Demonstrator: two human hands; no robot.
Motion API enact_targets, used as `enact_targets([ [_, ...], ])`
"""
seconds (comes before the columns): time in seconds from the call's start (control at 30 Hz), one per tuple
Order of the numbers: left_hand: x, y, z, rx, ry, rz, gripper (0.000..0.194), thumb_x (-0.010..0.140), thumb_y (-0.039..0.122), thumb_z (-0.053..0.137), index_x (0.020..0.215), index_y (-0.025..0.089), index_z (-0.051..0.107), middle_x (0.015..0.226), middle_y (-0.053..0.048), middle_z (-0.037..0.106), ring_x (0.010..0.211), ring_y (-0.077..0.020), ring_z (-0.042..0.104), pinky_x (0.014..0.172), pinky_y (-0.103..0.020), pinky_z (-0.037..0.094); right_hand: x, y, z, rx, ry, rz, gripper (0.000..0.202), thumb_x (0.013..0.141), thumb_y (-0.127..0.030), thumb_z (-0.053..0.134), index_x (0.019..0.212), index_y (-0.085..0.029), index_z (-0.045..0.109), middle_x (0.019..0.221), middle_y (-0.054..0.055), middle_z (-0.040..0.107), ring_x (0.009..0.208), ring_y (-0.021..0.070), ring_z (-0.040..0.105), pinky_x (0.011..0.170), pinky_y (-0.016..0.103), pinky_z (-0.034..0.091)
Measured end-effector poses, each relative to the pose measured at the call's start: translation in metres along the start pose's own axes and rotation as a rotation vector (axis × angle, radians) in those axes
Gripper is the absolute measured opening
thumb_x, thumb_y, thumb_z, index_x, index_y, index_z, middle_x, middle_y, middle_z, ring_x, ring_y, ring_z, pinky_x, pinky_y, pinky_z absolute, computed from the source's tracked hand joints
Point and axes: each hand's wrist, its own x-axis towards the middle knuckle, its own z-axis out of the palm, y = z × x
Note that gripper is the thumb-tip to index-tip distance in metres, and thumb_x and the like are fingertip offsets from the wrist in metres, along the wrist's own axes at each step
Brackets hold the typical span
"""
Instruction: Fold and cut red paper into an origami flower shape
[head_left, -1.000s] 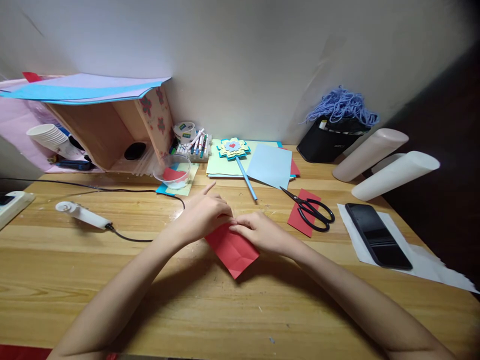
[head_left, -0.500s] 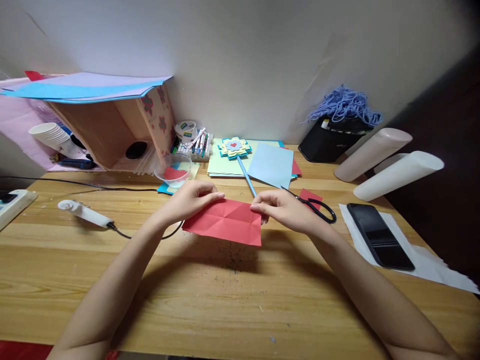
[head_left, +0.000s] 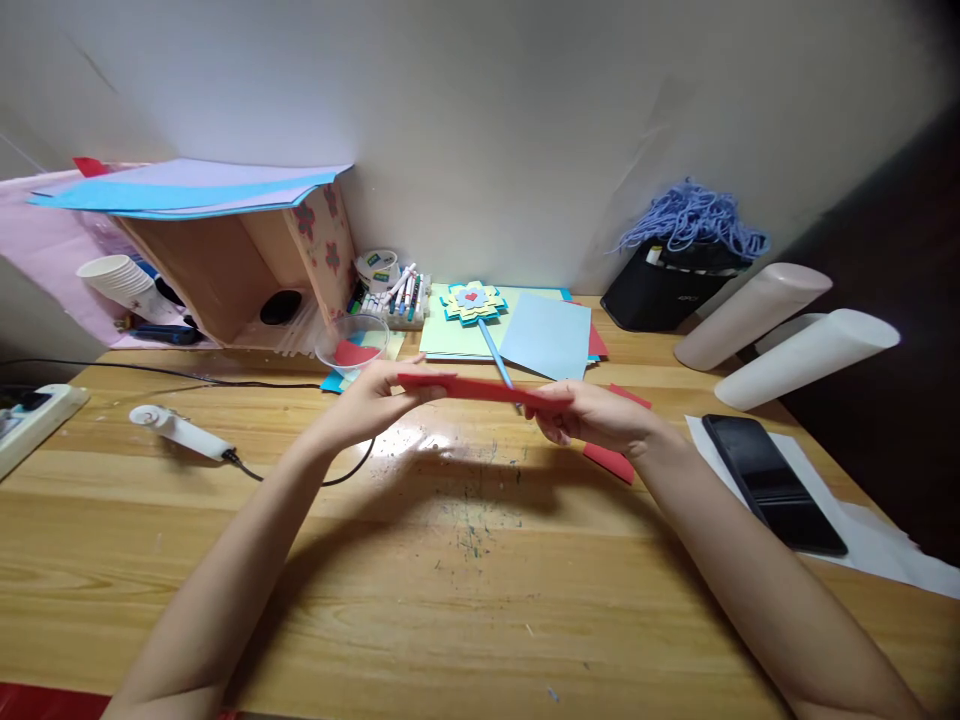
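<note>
A red sheet of paper (head_left: 491, 389) is held above the table, seen nearly edge-on as a thin strip. My left hand (head_left: 384, 396) is closed on its left end, thumb along the near side. The right end is pinched by my right hand (head_left: 589, 412), whose fingers curl below it. A small dark tip shows beneath the paper by the right fingers; I cannot make out what it is. Behind the paper, a paper flower (head_left: 472, 301) with a blue stick lies on coloured sheets. A red paper piece (head_left: 611, 462) rests below my right wrist.
A clear bowl (head_left: 352, 343) and markers (head_left: 405, 295) stand behind my left hand, near an open box (head_left: 217, 270). A white corded tool (head_left: 180, 430) lies left. At right are a phone (head_left: 772, 480), two white rolls (head_left: 810, 355) and a black holder with blue yarn (head_left: 667, 285).
The red paper has tilted from showing its creased face to nearly edge-on. My right hand has shifted slightly right. The black-handled scissors no longer show, and a red piece now shows below my right wrist.
</note>
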Motion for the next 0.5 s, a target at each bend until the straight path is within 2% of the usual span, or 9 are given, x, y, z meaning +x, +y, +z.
enact_targets([
  [0.07,0.002,-0.004,0.008,-0.094,0.146,-0.140,0.028,0.082,0.039,0.058,0.095,0.018,0.071,0.090,-0.005,0.072,0.083,-0.0183,0.063,0.077,-0.032,0.049,0.003,0.001,0.003,0.024,0.165,-0.123,0.049,0.081,-0.062,0.045,0.078,-0.016,0.063,0.066,0.005,0.062,0.058,0.0131,0.056,0.057,0.027,0.045],
  [0.13,0.003,-0.008,0.013,-0.201,0.208,-0.238,0.033,0.081,0.044,0.058,0.085,0.014,0.071,0.082,-0.005,0.071,0.074,-0.0162,0.062,0.065,-0.026,0.048,0.006,0.002,0.007,-0.014,0.436,-0.351,0.058,0.082,-0.068,0.034,0.085,-0.017,0.062,0.082,0.008,0.065,0.076,0.0173,0.061,0.071,0.031,0.048],
  [0.17,0.003,-0.010,0.015,-0.247,0.210,-0.274,0.034,0.080,0.045,0.058,0.079,0.013,0.069,0.078,-0.005,0.070,0.070,-0.0149,0.061,0.062,-0.024,0.047,0.006,0.002,0.009,-0.066,0.579,-0.473,0.055,0.082,-0.067,0.036,0.091,-0.019,0.061,0.091,0.008,0.065,0.083,0.0178,0.060,0.077,0.032,0.047],
  [0.23,0.004,-0.014,0.018,-0.326,0.190,-0.320,0.036,0.079,0.046,0.058,0.075,0.012,0.067,0.074,-0.004,0.068,0.065,-0.0128,0.059,0.058,-0.022,0.044,0.006,0.002,0.013,-0.176,0.722,-0.607,0.047,0.080,-0.062,0.048,0.101,-0.021,0.058,0.104,0.008,0.062,0.094,0.0183,0.058,0.084,0.033,0.046],
  [0.3,0.004,-0.016,0.021,-0.409,0.164,-0.346,0.035,0.079,0.046,0.059,0.076,0.012,0.065,0.076,-0.004,0.068,0.065,-0.0117,0.058,0.059,-0.021,0.044,0.006,0.002,0.016,-0.232,0.726,-0.610,0.046,0.074,-0.055,0.061,0.106,-0.022,0.055,0.110,0.008,0.060,0.098,0.0193,0.058,0.086,0.034,0.047],
  [0.37,0.004,-0.016,0.024,-0.510,0.135,-0.372,0.035,0.080,0.046,0.058,0.082,0.013,0.065,0.080,-0.005,0.068,0.065,-0.0113,0.059,0.060,-0.022,0.046,0.005,0.002,0.019,-0.218,0.647,-0.541,0.048,0.069,-0.049,0.069,0.107,-0.022,0.055,0.110,0.008,0.061,0.096,0.0204,0.059,0.084,0.035,0.049],
  [0.43,0.005,-0.015,0.028,-0.610,0.105,-0.410,0.035,0.081,0.047,0.057,0.089,0.013,0.064,0.082,-0.005,0.068,0.065,-0.0119,0.060,0.060,-0.023,0.049,0.004,0.002,0.021,-0.178,0.552,-0.468,0.047,0.067,-0.047,0.071,0.103,-0.021,0.057,0.104,0.008,0.065,0.089,0.0206,0.063,0.079,0.035,0.052],
  [0.5,0.005,-0.015,0.031,-0.683,0.072,-0.453,0.037,0.082,0.047,0.056,0.097,0.014,0.063,0.084,-0.007,0.069,0.067,-0.0146,0.063,0.061,-0.027,0.052,0.003,0.002,0.022,-0.154,0.529,-0.439,0.043,0.065,-0.045,0.073,0.096,-0.019,0.058,0.092,0.007,0.068,0.080,0.0200,0.064,0.073,0.035,0.053],
])
